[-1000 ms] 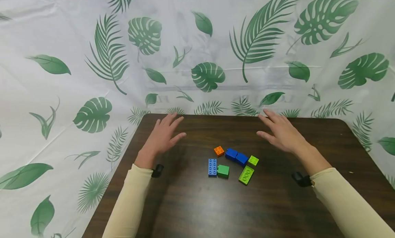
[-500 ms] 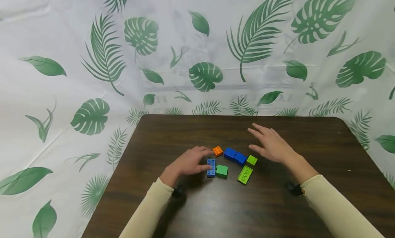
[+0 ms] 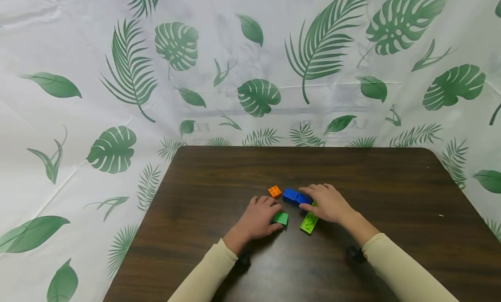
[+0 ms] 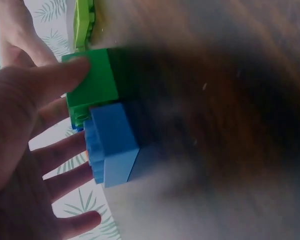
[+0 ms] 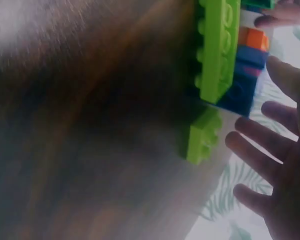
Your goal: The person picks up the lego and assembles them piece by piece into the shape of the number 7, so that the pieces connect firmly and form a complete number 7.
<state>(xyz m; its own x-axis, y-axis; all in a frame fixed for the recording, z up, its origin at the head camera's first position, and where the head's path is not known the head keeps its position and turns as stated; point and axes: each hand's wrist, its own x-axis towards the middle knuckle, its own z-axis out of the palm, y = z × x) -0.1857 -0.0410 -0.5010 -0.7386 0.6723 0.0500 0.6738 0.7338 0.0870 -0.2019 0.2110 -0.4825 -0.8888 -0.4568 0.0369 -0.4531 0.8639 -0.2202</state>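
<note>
My left hand [image 3: 254, 217] is low over the table with spread fingers. Its thumb lies at the near side of a green building brick [image 3: 281, 220] and its index finger at the far side. A light blue brick [image 4: 115, 135] stands beside the green one, hidden under this hand in the head view. My right hand [image 3: 328, 204] reaches over two dark blue bricks [image 3: 290, 196], fingers extended. Its thumb overlaps the long lime brick [image 3: 309, 224], which lies hollow side up. A small lime brick [image 5: 202, 137] sits below its fingers in the right wrist view.
An orange brick [image 3: 275, 191] lies just beyond my left fingertips. All the bricks are grouped mid-table on a dark wooden table [image 3: 219, 171]. A white sheet with green leaf prints [image 3: 219, 45] hangs behind the table's far edge.
My left hand has come down and moved right, over the light blue brick to the green one. My right hand has lowered toward the dark blue and lime bricks. The bricks hold their places.
</note>
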